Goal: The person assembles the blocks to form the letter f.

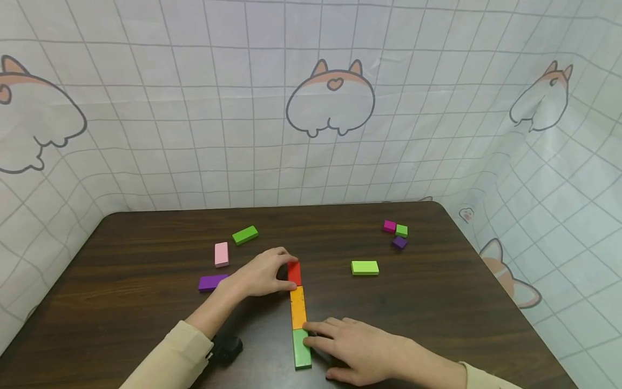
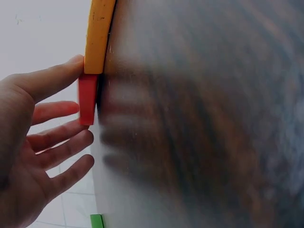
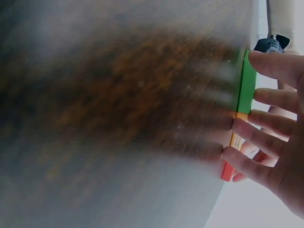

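Observation:
A red block (image 1: 294,274), an orange block (image 1: 298,308) and a green block (image 1: 301,348) lie end to end in one straight row on the table. My left hand (image 1: 262,274) is at the far end of this row, its thumb tip by the seam between red and orange. Its other fingers spread about the red block (image 2: 87,97) in the left wrist view, with fingertips right at its far end. From the right side, my right hand (image 1: 362,348) reaches the row with extended fingers, two tips on the edge of the green block near the orange one.
Left of the row lie a purple block (image 1: 211,282), a pink block (image 1: 221,254) and a dark green block (image 1: 245,235). To the right are a lime block (image 1: 365,268) and small magenta (image 1: 389,226), green (image 1: 401,230) and dark purple (image 1: 399,243) cubes. A patterned curtain (image 1: 233,162) surrounds the table.

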Demonstrator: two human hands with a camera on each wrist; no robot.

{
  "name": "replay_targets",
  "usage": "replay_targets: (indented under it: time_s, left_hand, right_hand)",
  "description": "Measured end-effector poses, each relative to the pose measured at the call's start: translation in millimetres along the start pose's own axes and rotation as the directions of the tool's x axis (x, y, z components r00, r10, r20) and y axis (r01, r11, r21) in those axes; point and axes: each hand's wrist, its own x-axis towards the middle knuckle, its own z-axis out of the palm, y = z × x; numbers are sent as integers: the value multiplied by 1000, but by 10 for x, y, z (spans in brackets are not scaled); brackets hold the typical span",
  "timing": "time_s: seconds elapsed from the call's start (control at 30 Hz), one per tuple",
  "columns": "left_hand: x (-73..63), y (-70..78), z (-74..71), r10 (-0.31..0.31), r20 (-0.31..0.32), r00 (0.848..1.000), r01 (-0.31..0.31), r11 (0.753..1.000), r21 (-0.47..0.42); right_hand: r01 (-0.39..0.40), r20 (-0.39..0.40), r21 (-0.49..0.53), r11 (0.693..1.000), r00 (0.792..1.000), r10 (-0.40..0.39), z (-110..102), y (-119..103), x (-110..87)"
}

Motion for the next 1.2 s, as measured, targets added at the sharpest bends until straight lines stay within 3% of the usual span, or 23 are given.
replay_targets:
  time_s: [0.5, 1.03, 1.2]
  left_hand:
    - [10, 20, 7, 7, 49, 999, -7, 1000, -2]
    - [-4, 8, 5, 9, 57, 998, -10, 1000, 17]
    - [-25, 18, -5, 5, 60, 998, -6, 1000, 23]
  right_hand:
    - [-8, 14, 11, 1000, 1000, 8, -17, -13, 14]
    - [-10, 22, 9, 1000, 1000, 10, -38, -22, 14]
    - [-25, 16, 53, 998, 1000, 24, -53, -24, -7]
